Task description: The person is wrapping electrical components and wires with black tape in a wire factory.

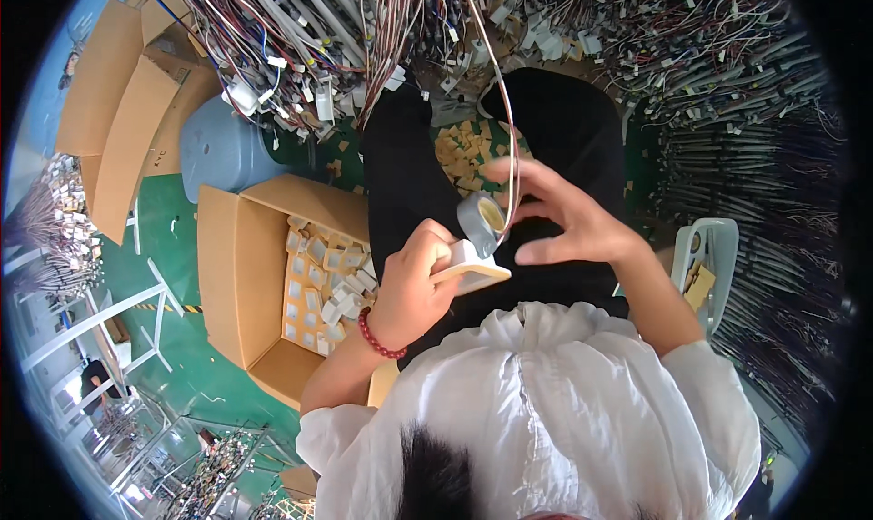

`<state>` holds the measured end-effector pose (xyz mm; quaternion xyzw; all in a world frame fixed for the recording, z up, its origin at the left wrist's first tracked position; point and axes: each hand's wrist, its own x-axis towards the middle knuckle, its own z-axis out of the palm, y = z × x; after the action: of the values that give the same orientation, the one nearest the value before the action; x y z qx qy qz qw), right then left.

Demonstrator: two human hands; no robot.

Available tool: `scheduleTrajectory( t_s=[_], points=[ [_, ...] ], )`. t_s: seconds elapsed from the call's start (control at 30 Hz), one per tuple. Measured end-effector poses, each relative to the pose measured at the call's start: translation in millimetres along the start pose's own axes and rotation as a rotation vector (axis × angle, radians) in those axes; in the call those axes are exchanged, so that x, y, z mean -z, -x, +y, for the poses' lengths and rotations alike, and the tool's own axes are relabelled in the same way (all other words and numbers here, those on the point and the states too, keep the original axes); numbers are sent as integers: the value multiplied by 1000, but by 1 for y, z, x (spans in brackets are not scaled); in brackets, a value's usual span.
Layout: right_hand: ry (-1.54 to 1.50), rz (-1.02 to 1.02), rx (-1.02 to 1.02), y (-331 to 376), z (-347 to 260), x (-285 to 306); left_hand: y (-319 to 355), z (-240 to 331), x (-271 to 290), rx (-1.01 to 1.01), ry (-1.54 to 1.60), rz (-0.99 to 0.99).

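My left hand (416,270) is closed around a small white housing with a flat, cream-edged plate (480,275). A roll of grey tape (472,218) stands just above the housing, a strip of its tape appearing to run down onto the part. Brown and white wires (510,124) hang from the top and come down beside the roll to the housing. To the right of them is my right hand (577,224), fingers spread and curved, thumb apart. Its fingertips are close to the wires and roll; whether they touch is unclear.
An open cardboard box (232,279) of white and cream parts stands at left, near a blue-grey bin (223,147). Bundled cables (309,29) hang ahead and fill the right side. Small cream pieces (464,156) lie between my knees. A white tray (718,270) is at right.
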<state>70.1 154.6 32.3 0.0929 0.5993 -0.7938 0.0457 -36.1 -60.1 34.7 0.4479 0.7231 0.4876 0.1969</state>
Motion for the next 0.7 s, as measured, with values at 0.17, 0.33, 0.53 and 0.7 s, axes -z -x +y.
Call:
scheduleTrajectory(
  t_s=[0.17,0.33,0.53,0.7],
  points=[
    [425,-364,84,-34,-31,5,1,-4,2,195,517,-60],
    [114,-332,-317,-19,-30,3,5,-2,2,284,546,20],
    [-598,-108,-469,-4,-3,-3,8,-1,2,141,147,54],
    [-220,-299,5,-31,-2,-6,12,0,-5,347,589,-37]
  ],
)
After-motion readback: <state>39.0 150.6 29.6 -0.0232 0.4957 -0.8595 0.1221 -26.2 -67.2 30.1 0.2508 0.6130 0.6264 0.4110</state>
